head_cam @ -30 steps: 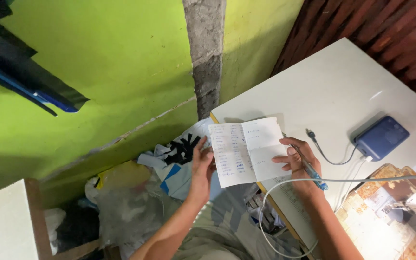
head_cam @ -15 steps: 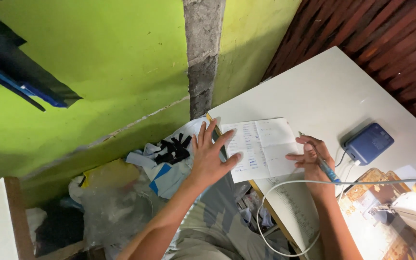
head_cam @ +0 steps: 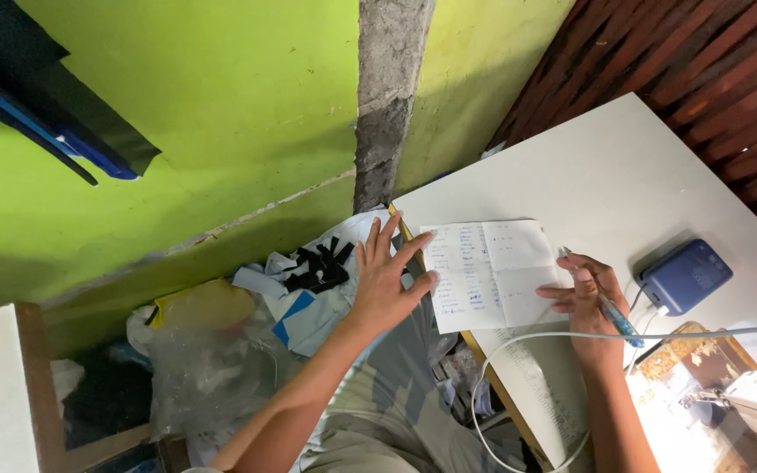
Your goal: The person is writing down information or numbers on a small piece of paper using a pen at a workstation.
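Note:
A sheet of white paper [head_cam: 494, 270] with handwritten columns lies folded open at the near corner of a white table [head_cam: 606, 175]. My left hand [head_cam: 387, 278] rests with spread fingers at the paper's left edge, its fingertips on the sheet. My right hand [head_cam: 587, 298] sits at the paper's right edge, holding a blue pen [head_cam: 604, 305] whose tip points toward the sheet.
A blue box-shaped device [head_cam: 685, 276] with a plugged-in cable lies right of my right hand. A white cable [head_cam: 554, 342] loops across the table edge. Cloth scraps and plastic bags [head_cam: 247, 324] pile on the floor by the green wall [head_cam: 177, 114]. A sewing machine [head_cam: 746, 394] stands at lower right.
My left hand has moved from under the paper's left side to lie flat with spread fingers on its edge. The paper now lies flatter on the table.

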